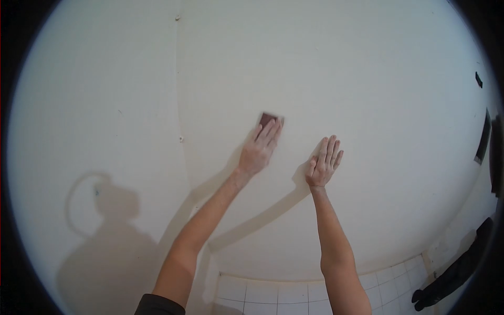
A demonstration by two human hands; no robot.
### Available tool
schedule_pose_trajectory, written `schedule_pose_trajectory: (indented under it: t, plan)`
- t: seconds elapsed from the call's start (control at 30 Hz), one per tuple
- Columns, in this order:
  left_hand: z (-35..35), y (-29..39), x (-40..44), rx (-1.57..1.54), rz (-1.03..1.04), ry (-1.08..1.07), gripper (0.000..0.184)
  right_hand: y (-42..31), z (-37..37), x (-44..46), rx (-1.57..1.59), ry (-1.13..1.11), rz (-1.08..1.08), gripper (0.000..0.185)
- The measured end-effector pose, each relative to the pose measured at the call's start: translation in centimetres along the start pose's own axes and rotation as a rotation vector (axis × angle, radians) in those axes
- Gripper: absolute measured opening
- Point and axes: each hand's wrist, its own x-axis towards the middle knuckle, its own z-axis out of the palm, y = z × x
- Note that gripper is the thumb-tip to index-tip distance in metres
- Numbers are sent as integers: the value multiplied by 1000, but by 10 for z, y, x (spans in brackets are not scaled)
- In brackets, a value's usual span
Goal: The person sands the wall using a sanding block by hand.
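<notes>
My left hand (257,150) is pressed against the pale wall (247,63), its fingers over a dark reddish-brown piece of sandpaper (268,119). Part of the sandpaper shows above and between the fingertips, slightly blurred; the rest is hidden under the fingers. To the right and a little lower, my right hand (325,161) lies flat on the same wall, fingers stretched upward and thumb at the left. Nothing shows in it. Both arms reach up from the bottom of the view.
A wall corner (179,100) with small marks runs down left of my hands. White tiles (262,292) lie along the bottom. Dark items hang at the right edge, and a long black object (457,273) slants at lower right. My shadow falls on the left wall.
</notes>
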Motion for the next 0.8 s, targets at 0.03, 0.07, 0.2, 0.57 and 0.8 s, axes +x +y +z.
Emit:
schedule_pose_trajectory:
  t: [0.03,0.07,0.2,0.57,0.8]
  plan:
    - [12,12,-23,38,-10,-33,61,1,1,0,-2,0,-1,69]
    - [23,25,-49,76,-21,-67,62,1,0,-1,-4,-2,-1,69]
    - [48,90,-161,-28,-215,-268,62,1,0,0,17,4,1,70]
    - [39,63,-160,25,-60,-312,60,1,-1,-1,6,-16,17,69]
    - [2,-5,-44,-15,-180,-38,69,-1,-1,0,-31,-6,11,69]
